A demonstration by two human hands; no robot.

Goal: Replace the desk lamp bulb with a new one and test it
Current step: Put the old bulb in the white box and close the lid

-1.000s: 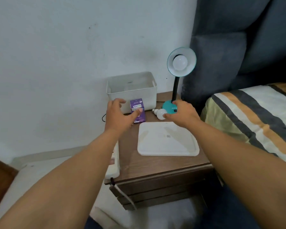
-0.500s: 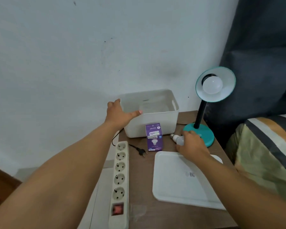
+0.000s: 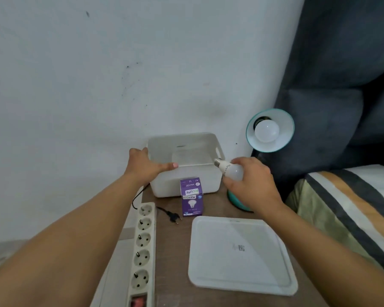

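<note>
A teal desk lamp (image 3: pixel 270 129) stands at the back right of the wooden nightstand (image 3: pixel 171 244), with a white bulb (image 3: pixel 267 130) in its shade. My right hand (image 3: pixel 251 182) holds a loose white bulb (image 3: pixel 231 171) above the right front corner of the white bin (image 3: pixel 186 185), screw base pointing left. My left hand (image 3: pixel 145 165) grips the bin's front left rim, thumb along the edge. A purple bulb box (image 3: pixel 191 197) stands in front of the bin. The lamp's black plug (image 3: pixel 173 216) lies unplugged on the wood.
A white power strip (image 3: pixel 143 247) runs along the nightstand's left edge, its red switch at the near end. A white tray lid (image 3: pixel 242 253) lies flat at the front right. A bed with a striped cover (image 3: pixel 350 209) and a dark headboard (image 3: pixel 341 85) is at the right.
My right hand lifted the loose bulb off the nightstand and brought it up to the bin's rim. My left hand stays on the bin's rim. The camera has moved closer.
</note>
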